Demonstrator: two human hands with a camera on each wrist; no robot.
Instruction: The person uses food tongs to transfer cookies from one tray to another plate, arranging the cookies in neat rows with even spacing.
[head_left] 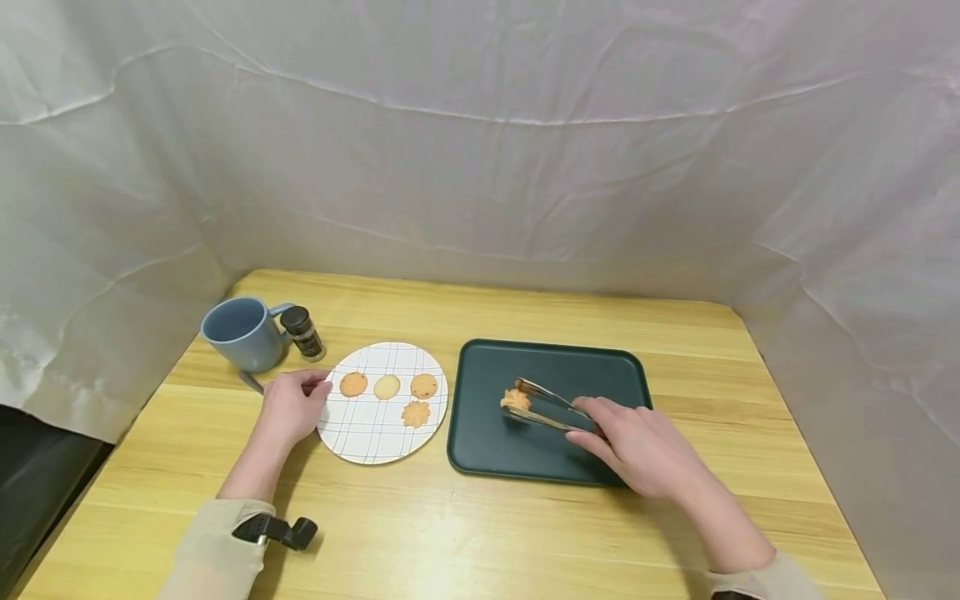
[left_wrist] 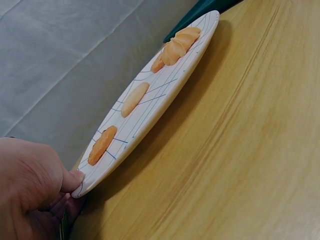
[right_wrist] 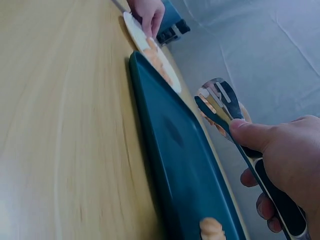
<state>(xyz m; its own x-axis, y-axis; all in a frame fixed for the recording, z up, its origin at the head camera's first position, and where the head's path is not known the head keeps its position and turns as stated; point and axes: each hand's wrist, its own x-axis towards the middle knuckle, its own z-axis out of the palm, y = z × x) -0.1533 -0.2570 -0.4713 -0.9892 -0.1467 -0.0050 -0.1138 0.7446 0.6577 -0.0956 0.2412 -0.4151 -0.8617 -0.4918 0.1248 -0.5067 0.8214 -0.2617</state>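
My left hand (head_left: 291, 406) pinches the left rim of a round white plate (head_left: 362, 437) with blue checked lines, its thumb on top in the left wrist view. On the plate lie two speckled round cookies, a pale oval cookie (head_left: 386, 387) and a flower-shaped cookie (head_left: 416, 414). My right hand (head_left: 648, 446) holds metal tongs (head_left: 551, 421), whose tips close around another flower-shaped cookie (head_left: 516, 400). That cookie hangs above a dark green tray (head_left: 480, 454). In the right wrist view one more cookie (right_wrist: 212, 229) lies on the tray, hidden from the head view.
A blue-grey mug (head_left: 251, 346) stands at the back left, with a black-capped spice jar (head_left: 303, 335) leaning near its handle. A grey handle-like piece (head_left: 251, 382) shows behind the left hand. Pale cloth (head_left: 480, 183) hangs around the wooden table's back and sides.
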